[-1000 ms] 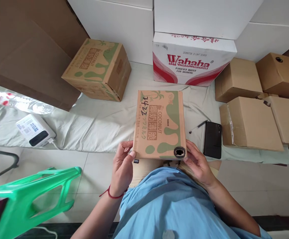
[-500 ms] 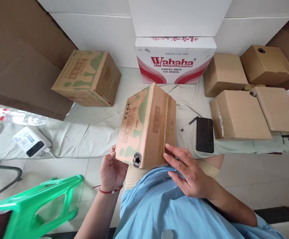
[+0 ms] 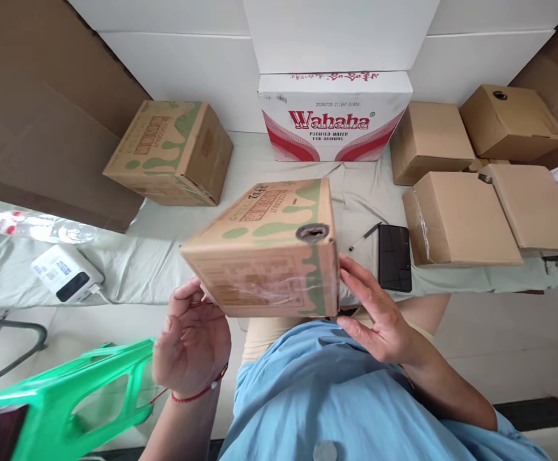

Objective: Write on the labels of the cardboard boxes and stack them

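A brown coconut carton point(image 3: 266, 275) with green print, handwritten digits and a dark-rimmed hole in its upper face is tilted above my lap, its taped side toward me. My left hand point(image 3: 193, 339) is palm up at the carton's lower left, fingertips at its edge and fingers apart; whether they bear on it is unclear. My right hand point(image 3: 377, 314) holds the right edge, fingers along the side and thumb at the bottom corner. To the right, a black phone point(image 3: 394, 258) and a pen point(image 3: 365, 237) lie on the cloth.
Another coconut carton point(image 3: 170, 153) stands at the back left, a white Wahaha box point(image 3: 334, 121) at the back middle. Several plain brown boxes point(image 3: 466, 218) fill the right. A plastic bottle point(image 3: 38, 227), a white device point(image 3: 67, 274) and a green stool point(image 3: 67, 397) are left.
The carton has turned, so its taped side now faces me and the hole has moved up and right. My left hand has shifted left and opened; my right hand has moved to the carton's right edge.
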`<control>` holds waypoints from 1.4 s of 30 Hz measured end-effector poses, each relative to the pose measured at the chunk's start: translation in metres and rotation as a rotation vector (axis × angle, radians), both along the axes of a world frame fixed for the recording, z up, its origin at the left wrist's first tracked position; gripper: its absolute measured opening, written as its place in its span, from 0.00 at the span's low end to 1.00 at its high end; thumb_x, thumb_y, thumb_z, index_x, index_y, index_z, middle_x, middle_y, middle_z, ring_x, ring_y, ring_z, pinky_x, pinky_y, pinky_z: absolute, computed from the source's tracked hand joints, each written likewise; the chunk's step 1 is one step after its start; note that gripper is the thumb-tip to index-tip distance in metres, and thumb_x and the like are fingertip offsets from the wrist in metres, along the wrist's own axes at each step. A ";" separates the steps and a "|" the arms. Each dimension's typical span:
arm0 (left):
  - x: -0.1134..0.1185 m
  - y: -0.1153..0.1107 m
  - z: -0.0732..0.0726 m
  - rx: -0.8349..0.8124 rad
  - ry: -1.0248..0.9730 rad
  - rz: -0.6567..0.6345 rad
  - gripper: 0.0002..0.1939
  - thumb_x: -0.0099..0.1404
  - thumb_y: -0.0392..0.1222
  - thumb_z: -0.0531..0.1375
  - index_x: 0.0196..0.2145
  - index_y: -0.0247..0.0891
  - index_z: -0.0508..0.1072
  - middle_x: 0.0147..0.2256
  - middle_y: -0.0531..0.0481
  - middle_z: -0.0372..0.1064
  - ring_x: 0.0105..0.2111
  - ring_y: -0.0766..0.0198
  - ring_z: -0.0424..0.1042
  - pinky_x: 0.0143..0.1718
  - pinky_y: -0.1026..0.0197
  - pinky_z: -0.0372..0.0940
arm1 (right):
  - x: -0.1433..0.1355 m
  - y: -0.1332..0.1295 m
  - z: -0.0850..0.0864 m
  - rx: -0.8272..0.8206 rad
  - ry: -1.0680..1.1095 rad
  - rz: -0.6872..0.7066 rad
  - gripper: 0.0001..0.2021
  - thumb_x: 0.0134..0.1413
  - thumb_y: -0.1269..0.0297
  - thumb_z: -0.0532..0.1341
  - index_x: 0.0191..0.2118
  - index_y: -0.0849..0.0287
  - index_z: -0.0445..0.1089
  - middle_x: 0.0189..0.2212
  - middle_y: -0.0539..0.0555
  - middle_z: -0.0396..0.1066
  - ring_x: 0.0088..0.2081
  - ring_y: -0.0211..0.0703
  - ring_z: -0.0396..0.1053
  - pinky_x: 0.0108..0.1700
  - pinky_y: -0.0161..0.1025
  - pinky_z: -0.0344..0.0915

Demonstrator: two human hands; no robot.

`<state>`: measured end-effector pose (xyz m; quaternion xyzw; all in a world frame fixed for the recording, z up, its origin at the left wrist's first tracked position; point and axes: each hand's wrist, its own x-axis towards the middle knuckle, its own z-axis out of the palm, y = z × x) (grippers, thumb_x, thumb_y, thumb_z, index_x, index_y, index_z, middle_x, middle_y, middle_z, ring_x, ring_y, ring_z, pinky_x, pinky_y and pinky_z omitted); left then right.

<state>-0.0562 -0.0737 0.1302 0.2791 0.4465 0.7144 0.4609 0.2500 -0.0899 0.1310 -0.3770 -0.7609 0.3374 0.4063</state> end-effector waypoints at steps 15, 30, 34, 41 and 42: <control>-0.008 -0.027 0.007 0.095 0.208 -0.004 0.26 0.64 0.69 0.63 0.46 0.49 0.86 0.50 0.46 0.83 0.52 0.45 0.80 0.50 0.47 0.79 | 0.011 -0.016 0.002 0.003 0.111 -0.209 0.36 0.71 0.54 0.64 0.79 0.35 0.55 0.74 0.57 0.62 0.74 0.63 0.64 0.67 0.63 0.74; 0.018 0.013 -0.002 0.124 0.368 -0.177 0.32 0.62 0.44 0.76 0.63 0.54 0.80 0.69 0.46 0.68 0.73 0.42 0.63 0.71 0.45 0.68 | -0.011 0.041 0.001 -0.178 0.056 -0.369 0.26 0.72 0.46 0.64 0.68 0.50 0.72 0.63 0.61 0.74 0.61 0.56 0.75 0.62 0.52 0.76; 0.025 0.006 -0.003 0.175 0.531 -0.268 0.33 0.63 0.40 0.75 0.64 0.52 0.79 0.71 0.43 0.64 0.76 0.38 0.58 0.75 0.39 0.63 | -0.004 0.032 -0.023 -0.327 0.147 -0.504 0.22 0.72 0.45 0.63 0.62 0.50 0.77 0.57 0.57 0.80 0.58 0.56 0.78 0.63 0.54 0.76; 0.051 0.004 0.006 0.416 0.798 -0.412 0.43 0.66 0.36 0.72 0.75 0.50 0.65 0.73 0.39 0.64 0.73 0.42 0.66 0.73 0.38 0.66 | 0.016 0.026 -0.054 -0.316 0.234 -0.606 0.29 0.73 0.41 0.59 0.71 0.47 0.70 0.60 0.56 0.81 0.64 0.60 0.76 0.64 0.63 0.77; 0.051 0.004 0.005 0.422 0.799 -0.404 0.43 0.66 0.36 0.73 0.75 0.50 0.66 0.73 0.39 0.65 0.72 0.42 0.67 0.73 0.39 0.67 | 0.017 0.024 -0.056 -0.317 0.232 -0.600 0.29 0.73 0.41 0.59 0.72 0.47 0.69 0.62 0.57 0.80 0.65 0.60 0.76 0.64 0.62 0.77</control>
